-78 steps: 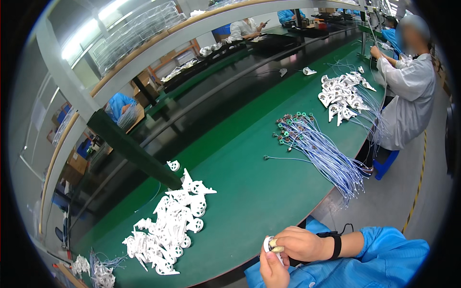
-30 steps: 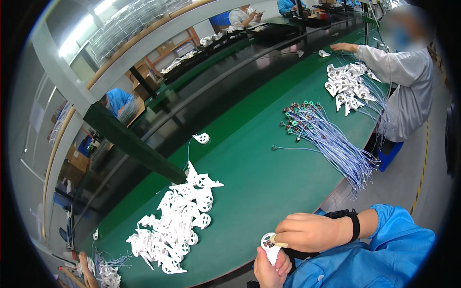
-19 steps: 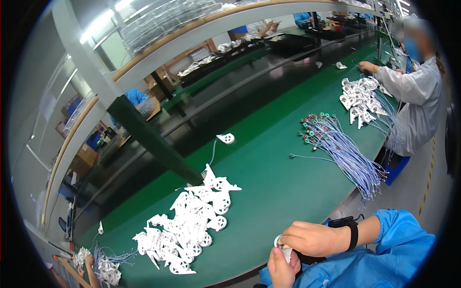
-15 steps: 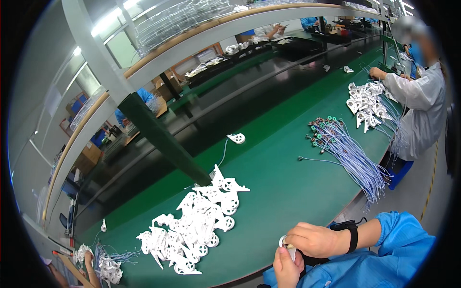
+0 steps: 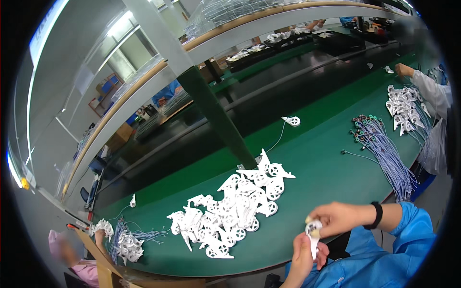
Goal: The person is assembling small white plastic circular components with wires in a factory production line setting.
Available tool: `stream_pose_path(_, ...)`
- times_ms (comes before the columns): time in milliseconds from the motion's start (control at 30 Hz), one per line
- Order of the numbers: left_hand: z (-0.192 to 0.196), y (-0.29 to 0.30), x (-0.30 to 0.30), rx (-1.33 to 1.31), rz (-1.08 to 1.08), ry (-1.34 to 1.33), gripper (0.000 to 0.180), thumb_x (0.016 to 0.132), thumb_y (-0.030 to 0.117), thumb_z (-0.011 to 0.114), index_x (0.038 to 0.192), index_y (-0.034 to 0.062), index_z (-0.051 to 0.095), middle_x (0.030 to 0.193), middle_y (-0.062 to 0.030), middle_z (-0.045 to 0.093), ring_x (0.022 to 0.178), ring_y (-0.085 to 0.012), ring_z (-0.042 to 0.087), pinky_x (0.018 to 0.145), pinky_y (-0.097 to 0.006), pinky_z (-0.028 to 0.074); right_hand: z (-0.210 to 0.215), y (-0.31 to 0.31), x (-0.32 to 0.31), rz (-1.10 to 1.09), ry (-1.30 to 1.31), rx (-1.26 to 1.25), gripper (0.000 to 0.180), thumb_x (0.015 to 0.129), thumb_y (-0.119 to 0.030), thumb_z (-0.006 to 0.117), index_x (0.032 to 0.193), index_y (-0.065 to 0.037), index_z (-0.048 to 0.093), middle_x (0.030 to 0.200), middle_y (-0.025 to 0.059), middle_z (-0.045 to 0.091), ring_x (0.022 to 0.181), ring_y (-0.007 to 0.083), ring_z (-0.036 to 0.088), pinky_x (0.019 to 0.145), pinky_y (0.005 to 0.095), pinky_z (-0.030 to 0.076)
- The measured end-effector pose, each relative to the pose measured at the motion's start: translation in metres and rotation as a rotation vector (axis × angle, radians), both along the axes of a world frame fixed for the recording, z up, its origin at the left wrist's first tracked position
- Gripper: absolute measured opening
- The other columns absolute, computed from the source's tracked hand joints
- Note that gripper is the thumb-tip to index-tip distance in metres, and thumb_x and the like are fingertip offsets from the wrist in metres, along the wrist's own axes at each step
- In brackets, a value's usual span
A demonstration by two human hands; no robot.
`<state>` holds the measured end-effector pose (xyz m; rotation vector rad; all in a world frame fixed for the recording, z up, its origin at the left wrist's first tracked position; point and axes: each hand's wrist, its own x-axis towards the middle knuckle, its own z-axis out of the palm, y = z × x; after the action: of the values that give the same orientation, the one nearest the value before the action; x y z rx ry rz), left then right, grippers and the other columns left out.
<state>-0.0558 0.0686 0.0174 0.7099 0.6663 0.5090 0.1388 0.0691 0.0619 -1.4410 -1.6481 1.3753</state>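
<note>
Over the near edge of the green table, my left hand grips the narrow lower end of a white plastic part with a round, spoked end. My right hand pinches that round end from above, thumb and finger closed on it. Pale yellowish covers show on two of its fingertips. Whether a wire or small piece sits inside the part is too small to tell. A heap of similar white plastic parts lies to the left of my hands.
A bundle of blue-grey cables with small round ends lies to the right. Beyond it are more white parts beside a co-worker's white sleeve. A green post rises behind the heap. Another person handles parts at far left, near a cardboard box.
The view has swung left, so the table things appear farther right. My hands have come up and the white part now shows more fully between them, its spoked end upward.
</note>
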Motion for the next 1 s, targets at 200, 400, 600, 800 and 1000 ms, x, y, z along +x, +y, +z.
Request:
stream_pose_path(200, 0.034, 0.026, -0.044, 0.446, 0.618, 0.328, 0.031, 0.101, 0.031, 0.035, 0.105, 0.0045, 0.051, 0.067, -0.0017, 0.052, 0.050, -0.0079, 0.047, 0.046, -0.019, 0.038, 0.039, 0.086, 0.106, -0.630, 0.468, 0.391, 0.048, 0.084, -0.014, 0.063, 0.125, 0.000, 0.042, 0.103, 0.0100, 0.059, 0.081, 0.0143, 0.060, 0.063, 0.0232, 0.046)
stream_pose_path(400, 0.011, 0.106, -0.070, 1.070, 0.511, 0.781, 0.023, 0.081, 0.013, 0.064, 0.098, 0.0001, 0.058, 0.090, -0.0141, 0.058, 0.077, -0.0267, 0.056, 0.071, -0.034, 0.046, 0.001, 0.014, 0.135, -0.943, 0.434, 0.399, 0.048, 0.085, -0.012, 0.060, 0.126, -0.003, 0.038, 0.108, 0.0120, 0.052, 0.079, 0.0154, 0.059, 0.059, 0.0229, 0.043)
stream_pose_path(600, 0.018, 0.197, -0.013, 1.660, 0.207, 1.115, 0.052, 0.079, 0.040, 0.065, 0.118, 0.0065, 0.057, 0.125, -0.0250, 0.045, 0.117, -0.0454, 0.039, 0.101, -0.053, 0.028, -0.032, -0.064, 0.124, -0.952, 0.505, 0.310, 0.035, 0.084, -0.007, 0.059, 0.117, -0.006, 0.046, 0.095, 0.0054, 0.057, 0.074, 0.0123, 0.058, 0.058, 0.0221, 0.042)
stream_pose_path(800, 0.018, 0.218, 0.043, 1.254, -0.237, 1.525, 0.065, 0.082, 0.065, 0.045, 0.136, 0.0290, 0.044, 0.144, -0.0267, 0.028, 0.130, -0.0531, 0.025, 0.102, -0.068, 0.009, -0.059, -0.128, 0.125, -0.920, 0.540, 0.342, 0.037, 0.086, -0.005, 0.061, 0.118, -0.005, 0.043, 0.091, 0.0078, 0.058, 0.078, 0.0137, 0.057, 0.070, 0.0279, 0.048)
stream_pose_path(1000, 0.021, 0.189, 0.066, 1.366, -0.261, 1.440, 0.059, 0.082, 0.064, 0.047, 0.127, 0.0266, 0.053, 0.138, -0.0248, 0.037, 0.126, -0.0502, 0.033, 0.101, -0.068, 0.015, -0.076, -0.154, 0.137, -0.956, 0.612, 0.331, 0.040, 0.086, -0.002, 0.059, 0.122, -0.004, 0.041, 0.093, 0.0065, 0.056, 0.081, 0.0118, 0.056, 0.073, 0.0272, 0.048)
